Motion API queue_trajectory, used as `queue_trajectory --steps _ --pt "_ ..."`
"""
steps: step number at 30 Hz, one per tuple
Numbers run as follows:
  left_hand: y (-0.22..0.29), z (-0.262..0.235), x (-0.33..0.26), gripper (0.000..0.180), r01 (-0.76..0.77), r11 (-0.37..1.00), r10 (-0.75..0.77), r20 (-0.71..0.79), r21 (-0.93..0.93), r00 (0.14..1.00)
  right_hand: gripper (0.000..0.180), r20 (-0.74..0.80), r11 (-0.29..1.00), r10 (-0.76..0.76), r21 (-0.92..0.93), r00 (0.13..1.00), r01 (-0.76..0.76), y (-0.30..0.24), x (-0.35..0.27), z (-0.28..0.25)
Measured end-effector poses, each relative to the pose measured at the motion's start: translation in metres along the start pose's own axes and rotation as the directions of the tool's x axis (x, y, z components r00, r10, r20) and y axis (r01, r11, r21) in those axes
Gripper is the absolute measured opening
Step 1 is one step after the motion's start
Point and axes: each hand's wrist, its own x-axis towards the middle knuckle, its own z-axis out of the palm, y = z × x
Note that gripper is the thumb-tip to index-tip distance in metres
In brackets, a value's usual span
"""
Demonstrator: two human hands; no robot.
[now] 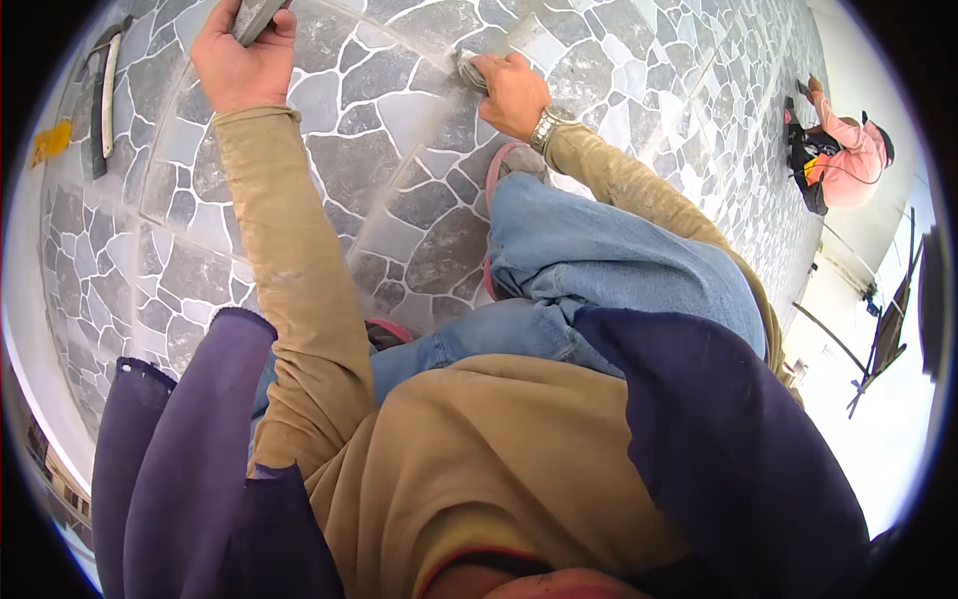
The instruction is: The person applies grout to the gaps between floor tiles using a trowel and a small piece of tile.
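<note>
Floor: patterned, likely hard
Left hand: curled round grey block, top edge of view; probably stiff, light; hold by sides
Right hand: closed on grey wad at floor; likely soft, gritty; grip from back

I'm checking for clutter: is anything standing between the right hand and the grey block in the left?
Nothing visible: only patterned tiles show between the right hand, holding a greyish pad, and the grey block in the left hand. The white-handled tool lies farther left, outside that gap.
</note>
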Motion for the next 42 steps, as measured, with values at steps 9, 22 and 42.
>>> queue_trajectory --steps 9,22,42 --pt "-0.008 0.011 0.000 0.031 0.052 0.977 -0.045 -0.040 0.207 0.998 0.034 0.346 0.204 0.234 0.896 0.909 -0.394 0.039 0.008 -0.102" --pt "-0.142 0.098 -0.055 0.027 0.575 0.817 -0.576 -0.028 -0.040 0.817 0.048 -0.405 0.792 -0.023 0.550 0.914 0.264 0.000 0.008 -0.165" --pt "-0.124 0.088 -0.023 0.025 0.120 0.948 -0.184 0.202 0.294 0.962 0.029 0.217 0.142 0.177 0.960 0.960 -0.243 0.092 0.027 -0.210"
